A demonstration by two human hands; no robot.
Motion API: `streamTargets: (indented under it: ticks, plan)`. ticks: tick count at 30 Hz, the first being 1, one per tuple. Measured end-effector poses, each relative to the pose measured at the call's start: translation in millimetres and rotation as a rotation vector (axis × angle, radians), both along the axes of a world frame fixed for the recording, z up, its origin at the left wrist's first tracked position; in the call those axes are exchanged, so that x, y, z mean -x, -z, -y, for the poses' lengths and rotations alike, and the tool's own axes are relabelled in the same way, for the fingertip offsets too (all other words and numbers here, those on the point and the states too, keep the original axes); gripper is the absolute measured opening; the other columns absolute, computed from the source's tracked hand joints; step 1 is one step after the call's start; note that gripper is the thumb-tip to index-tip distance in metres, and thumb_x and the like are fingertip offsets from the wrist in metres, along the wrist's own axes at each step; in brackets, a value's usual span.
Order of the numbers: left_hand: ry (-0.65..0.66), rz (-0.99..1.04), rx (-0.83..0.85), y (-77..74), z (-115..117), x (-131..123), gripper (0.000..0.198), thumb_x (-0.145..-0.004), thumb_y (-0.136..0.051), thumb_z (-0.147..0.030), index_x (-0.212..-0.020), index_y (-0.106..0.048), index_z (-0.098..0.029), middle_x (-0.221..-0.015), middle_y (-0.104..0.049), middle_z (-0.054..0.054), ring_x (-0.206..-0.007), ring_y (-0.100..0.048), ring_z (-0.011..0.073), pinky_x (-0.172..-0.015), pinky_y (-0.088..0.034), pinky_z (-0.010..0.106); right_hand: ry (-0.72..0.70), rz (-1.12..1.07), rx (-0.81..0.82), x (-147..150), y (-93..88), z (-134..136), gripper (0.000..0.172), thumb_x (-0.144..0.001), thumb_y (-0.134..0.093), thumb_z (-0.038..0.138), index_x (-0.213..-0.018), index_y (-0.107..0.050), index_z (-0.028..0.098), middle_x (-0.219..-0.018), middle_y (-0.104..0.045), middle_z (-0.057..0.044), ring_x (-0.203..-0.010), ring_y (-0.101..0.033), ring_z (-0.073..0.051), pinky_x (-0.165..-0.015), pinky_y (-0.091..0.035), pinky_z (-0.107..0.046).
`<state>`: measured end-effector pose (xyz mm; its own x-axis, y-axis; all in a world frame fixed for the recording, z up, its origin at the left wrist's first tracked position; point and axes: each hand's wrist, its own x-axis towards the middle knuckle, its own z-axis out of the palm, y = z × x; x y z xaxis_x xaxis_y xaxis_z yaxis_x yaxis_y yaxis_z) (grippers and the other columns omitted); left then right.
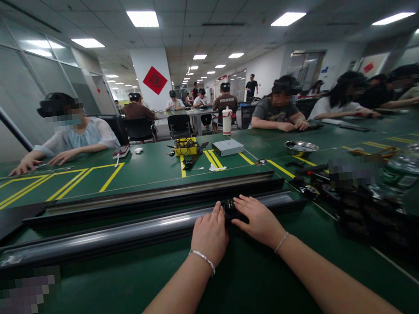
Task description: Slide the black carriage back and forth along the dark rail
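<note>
A long black tray-like channel with a shiny clear strip (127, 232) lies across the green table (172, 292). Near its right part sits a small black part (230, 208), between my two hands. My left hand (209, 232) rests at the left side of that part, fingers bent and close together over the channel's edge. From the right, my right hand (256, 219) touches the black part with its fingers, thumb pointing toward the left hand. What lies under the fingertips is mostly hidden. A second long black channel (153, 196) lies parallel just behind.
Black parts (376, 223) are piled at the right, near plastic bottles (403, 170). Farther back stand a metal bowl (301, 147), a white box (228, 147), a yellow container (186, 146) and a white tumbler (227, 120). Several people sit around the tables.
</note>
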<state>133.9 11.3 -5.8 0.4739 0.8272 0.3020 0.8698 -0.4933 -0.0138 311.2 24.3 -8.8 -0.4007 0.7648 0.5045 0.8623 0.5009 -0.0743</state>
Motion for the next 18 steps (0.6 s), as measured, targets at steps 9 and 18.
streamTargets:
  ticks: [9, 18]
  plan:
    - [0.004, 0.000, -0.004, -1.0, -1.0, -0.4, 0.050, -0.079, -0.040, -0.025, -0.128, -0.038, -0.017, -0.141, -0.033, 0.004, -0.097, -0.051, 0.0207, -0.081, -0.039, 0.035, -0.008, -0.021, -0.013, -2.1, 0.7, -0.5, 0.042, -0.079, -0.051, 0.037, -0.113, -0.056, 0.012, -0.120, -0.055, -0.011, -0.116, -0.046, -0.024, -0.099, -0.035, -0.043]
    - [0.010, -0.005, -0.014, -1.5, -1.6, 0.4, 0.052, -0.078, -0.043, -0.025, -0.128, -0.039, -0.018, -0.141, -0.033, 0.003, -0.096, -0.051, 0.0201, -0.081, -0.040, 0.035, -0.001, -0.027, -0.015, -1.9, 0.6, -0.5, 0.042, -0.079, -0.051, 0.037, -0.113, -0.056, 0.013, -0.120, -0.055, -0.010, -0.115, -0.046, -0.023, -0.100, -0.035, -0.042]
